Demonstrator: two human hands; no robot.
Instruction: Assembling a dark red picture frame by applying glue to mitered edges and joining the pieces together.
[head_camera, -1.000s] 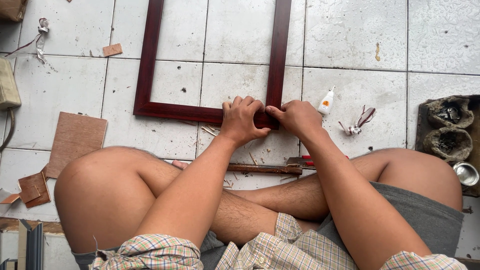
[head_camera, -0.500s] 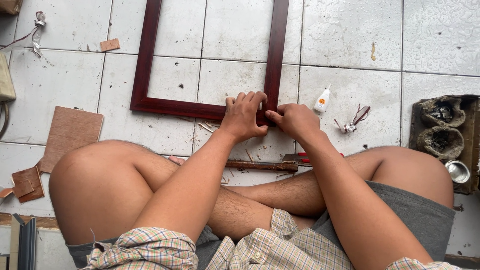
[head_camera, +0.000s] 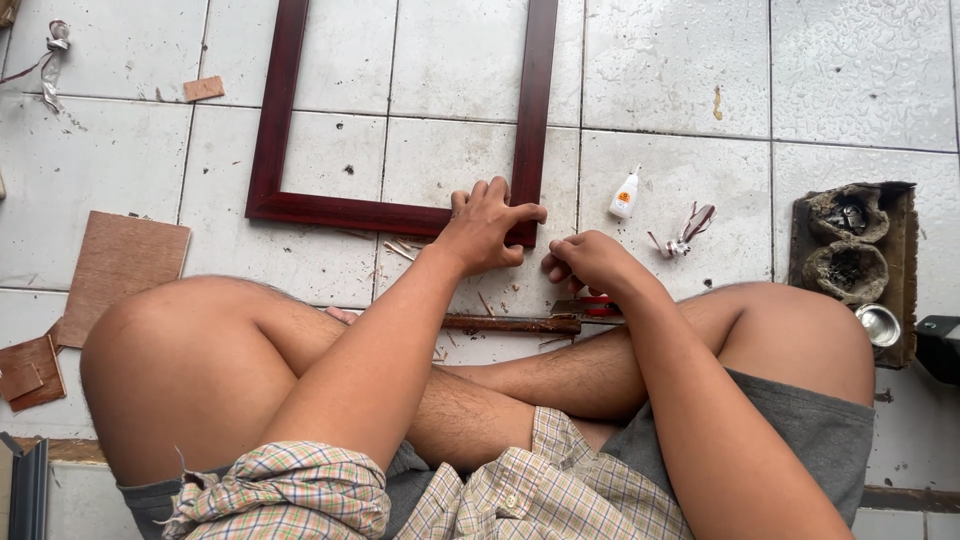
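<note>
- Your left hand (head_camera: 487, 225) clamps the dark red frame (head_camera: 350, 212) corner, centre of picture.
- Your right hand (head_camera: 590, 262) sits just right, fingers curled, apparently empty.
- Glue bottle (head_camera: 625, 195) stands nearby.

One small glue bottle on a tiled floor.

The white glue bottle (head_camera: 625, 195) with a pointed cap and an orange label lies on the tiles just right of the dark red wooden frame (head_camera: 532, 110). No signs or screens appear.

white tiled floor (head_camera: 830, 90), dark wooden frame (head_camera: 275, 150), glue bottle (head_camera: 625, 195)
</note>
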